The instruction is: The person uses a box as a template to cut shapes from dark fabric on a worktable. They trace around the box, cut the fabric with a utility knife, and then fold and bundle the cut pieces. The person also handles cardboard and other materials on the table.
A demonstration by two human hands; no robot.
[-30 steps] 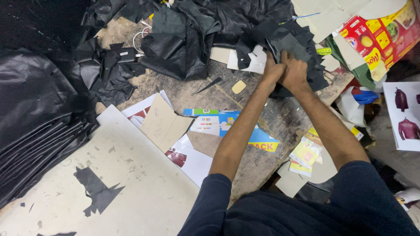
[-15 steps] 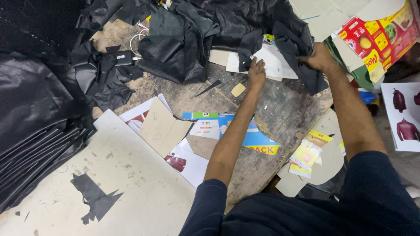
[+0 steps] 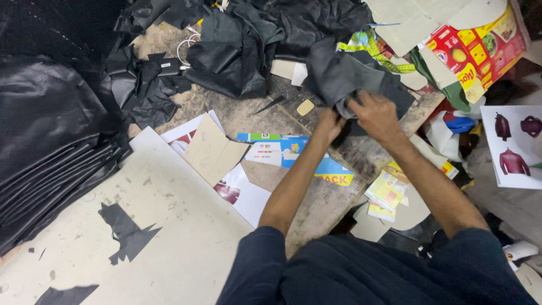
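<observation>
A worn, scratched brown wooden worktable fills the view. A pale, stained board covers its near left part. Light falls evenly from above.

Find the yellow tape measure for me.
The tape measure lies at the top right of the head view, just above the dark leather piece both hands hold, beside the red carton.

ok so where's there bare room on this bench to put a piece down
The big pale board at lower left is mostly bare, bordered by stacked black sheets and a black scrap. A smaller bare strip of worn bench lies under the left forearm. Around both hands, left hand and right hand, black leather pieces crowd everything.
</observation>
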